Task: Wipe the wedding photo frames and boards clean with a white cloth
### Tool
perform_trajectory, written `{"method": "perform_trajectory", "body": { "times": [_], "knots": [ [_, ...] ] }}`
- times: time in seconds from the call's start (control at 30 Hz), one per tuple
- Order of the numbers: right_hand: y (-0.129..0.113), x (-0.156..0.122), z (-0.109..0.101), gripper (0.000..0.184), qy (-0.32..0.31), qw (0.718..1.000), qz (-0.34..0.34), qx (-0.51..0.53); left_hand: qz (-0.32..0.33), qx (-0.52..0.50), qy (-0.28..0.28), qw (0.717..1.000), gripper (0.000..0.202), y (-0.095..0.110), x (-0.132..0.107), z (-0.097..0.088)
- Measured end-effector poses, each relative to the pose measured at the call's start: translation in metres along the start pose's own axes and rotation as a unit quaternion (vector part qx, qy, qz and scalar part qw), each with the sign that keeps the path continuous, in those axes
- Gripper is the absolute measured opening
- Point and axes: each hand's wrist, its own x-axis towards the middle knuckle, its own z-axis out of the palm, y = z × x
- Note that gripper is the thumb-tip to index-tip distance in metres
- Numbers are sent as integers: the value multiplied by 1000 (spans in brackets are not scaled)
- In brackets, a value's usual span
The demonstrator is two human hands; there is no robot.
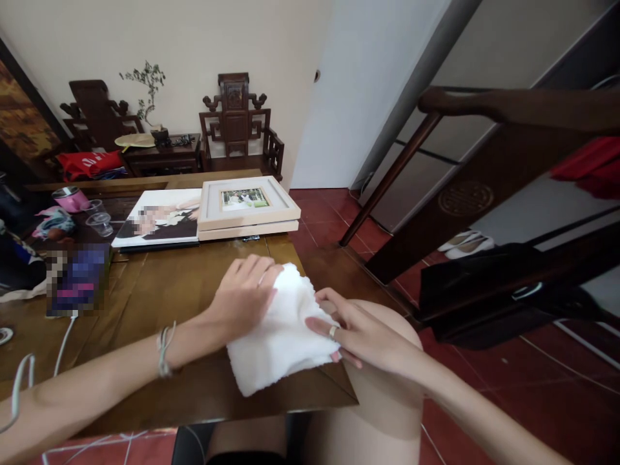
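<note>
At the near corner of the wooden table (174, 284), in the head view, we have a white cloth (274, 349) lying rumpled under our fingers. Our right hand (356, 332) pinches its right-hand edge, thumb on top and fingers around the side; our left hand (245, 297) curves loosely over the upper left edge, and we cannot tell whether it grips. We judge the cloth light, soft, limp and hardly fragile, best held by opposite edges.
</note>
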Motion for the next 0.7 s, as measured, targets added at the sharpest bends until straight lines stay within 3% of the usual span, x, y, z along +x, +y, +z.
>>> {"method": "perform_trajectory", "body": {
  "times": [0.07, 0.1, 0.17, 0.23, 0.3, 0.37, 0.47, 0.57, 0.63, 0.7],
  "knots": [
    [-9, 0, -8, 43, 24, 997, 19, -69, -5, -32, -10, 999, 53, 9, -13, 7],
    [-15, 1, -10, 44, 71, 990, 8, -122, -9, -45, -20, 999, 62, 13, -19, 11],
    [-29, 1, -6, 44, 200, 951, -72, -226, -2, -62, -46, 997, 72, 19, -26, 19],
    [-37, 1, 9, 43, 275, 892, -199, -299, -9, -78, -64, 995, 75, 20, -28, 23],
    [-36, 5, 29, 46, 265, 839, -309, -360, -10, -101, -66, 993, 72, 15, -26, 22],
    [-26, 11, 48, 50, 229, 797, -363, -425, -6, -131, -43, 990, 60, 1, -23, 16],
    [-7, 18, 64, 58, 216, 761, -369, -487, -67, -137, 60, 986, 37, -41, -21, -2],
    [-1, 11, 67, 51, 230, 749, -385, -488, -201, -84, 157, 963, 33, -100, -27, -26],
    [-4, 0, 69, 44, 221, 738, -433, -468, -323, -20, 189, 927, 35, -141, -33, -39],
    [-7, -11, 73, 41, 199, 719, -485, -457, -449, 30, 165, 877, 42, -176, -39, -46]
  ]
}}
